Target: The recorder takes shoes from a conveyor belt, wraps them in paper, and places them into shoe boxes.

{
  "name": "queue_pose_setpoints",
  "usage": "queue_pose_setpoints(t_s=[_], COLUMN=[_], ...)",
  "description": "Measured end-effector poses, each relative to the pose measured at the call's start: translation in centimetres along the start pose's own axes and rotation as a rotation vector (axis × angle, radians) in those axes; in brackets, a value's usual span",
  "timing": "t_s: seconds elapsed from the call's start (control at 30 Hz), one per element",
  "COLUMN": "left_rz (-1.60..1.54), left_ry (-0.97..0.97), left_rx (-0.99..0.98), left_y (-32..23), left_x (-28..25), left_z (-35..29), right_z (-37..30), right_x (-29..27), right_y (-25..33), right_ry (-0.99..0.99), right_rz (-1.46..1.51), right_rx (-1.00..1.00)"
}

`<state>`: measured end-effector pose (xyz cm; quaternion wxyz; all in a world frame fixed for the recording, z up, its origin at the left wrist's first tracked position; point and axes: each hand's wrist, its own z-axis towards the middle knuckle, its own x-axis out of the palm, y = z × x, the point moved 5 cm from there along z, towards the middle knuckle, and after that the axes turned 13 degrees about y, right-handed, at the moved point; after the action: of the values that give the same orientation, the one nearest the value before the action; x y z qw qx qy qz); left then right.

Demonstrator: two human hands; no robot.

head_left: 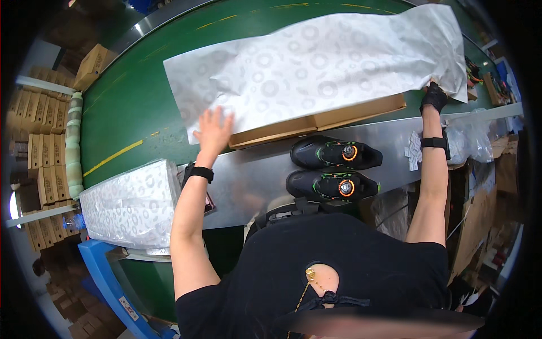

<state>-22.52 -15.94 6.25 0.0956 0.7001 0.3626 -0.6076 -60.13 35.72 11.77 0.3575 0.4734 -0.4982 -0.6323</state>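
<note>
A large sheet of white patterned wrapping paper point(316, 62) lies over a brown cardboard shoebox point(361, 111), whose near edges show below it. Fingers spread, my left hand point(214, 133) rests at the paper's near left corner. My right hand point(434, 98), in a dark glove with bare fingertips, is closed on the paper's near right edge. Nearer to me, a pair of black shoes lies side by side: a far shoe point(361, 156) and a near shoe point(316, 184), each with an orange-ringed dial. Whatever is inside the box is hidden by the paper.
A wrapped stack of the same paper point(132, 204) sits at the left, above a blue frame point(110, 282). Behind the metal ledge point(254, 172) runs a green conveyor belt point(132, 110). Brown boxes point(45, 150) are piled at far left. Clear plastic bags point(471, 141) lie at right.
</note>
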Motion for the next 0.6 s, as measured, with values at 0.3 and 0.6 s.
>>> queue_pose_setpoints(t_s=[0.3,0.6], left_rz=[-1.731,-1.849], left_ry=[0.104,0.191], left_rx=[-0.328,-0.136], left_y=[7.4,-0.3], left_x=[6.8,10.0], left_z=[2.4,1.3], right_z=[-12.4,-35.0], right_x=[-2.9,-1.0], right_y=[1.3,-0.6], right_ry=[0.550,1.246], right_rz=[-0.238,-1.176], right_rx=[-0.420,-1.217])
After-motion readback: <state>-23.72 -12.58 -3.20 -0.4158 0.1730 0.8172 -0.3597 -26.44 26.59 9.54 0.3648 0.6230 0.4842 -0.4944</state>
